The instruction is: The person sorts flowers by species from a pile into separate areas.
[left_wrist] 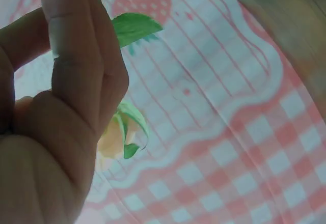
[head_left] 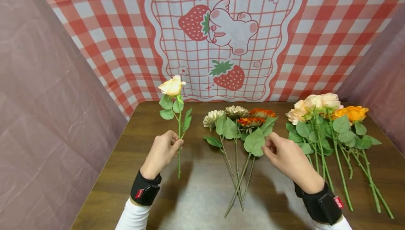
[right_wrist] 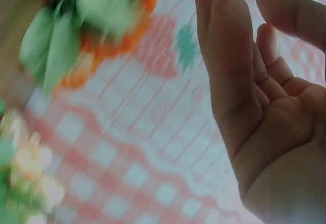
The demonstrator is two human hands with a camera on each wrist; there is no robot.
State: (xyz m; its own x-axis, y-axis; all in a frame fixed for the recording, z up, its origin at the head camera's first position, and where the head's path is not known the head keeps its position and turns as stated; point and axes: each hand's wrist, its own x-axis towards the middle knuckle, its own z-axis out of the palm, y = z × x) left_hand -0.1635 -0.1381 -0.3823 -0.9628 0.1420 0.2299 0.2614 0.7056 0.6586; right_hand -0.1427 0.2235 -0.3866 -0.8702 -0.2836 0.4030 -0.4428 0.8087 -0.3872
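My left hand (head_left: 161,152) pinches the stem of a pale yellow rose (head_left: 172,86) between thumb and fingers. The rose stands upright, bloom on top, its lower stem pointing down past the hand. In the left wrist view the fingers partly hide the bloom (left_wrist: 113,145). My right hand (head_left: 286,158) hovers beside the leaves of a middle group of daisy-like flowers, with white blooms (head_left: 213,119) and orange blooms (head_left: 251,121). The right wrist view shows a gap between its thumb and fingers, with nothing held.
At the right of the brown table (head_left: 126,180) lies a bunch of pale peach roses (head_left: 316,104) and an orange flower (head_left: 352,113), stems toward me. Stems of the middle flowers cross on the tabletop. A red checked cloth (head_left: 114,22) hangs behind the table.
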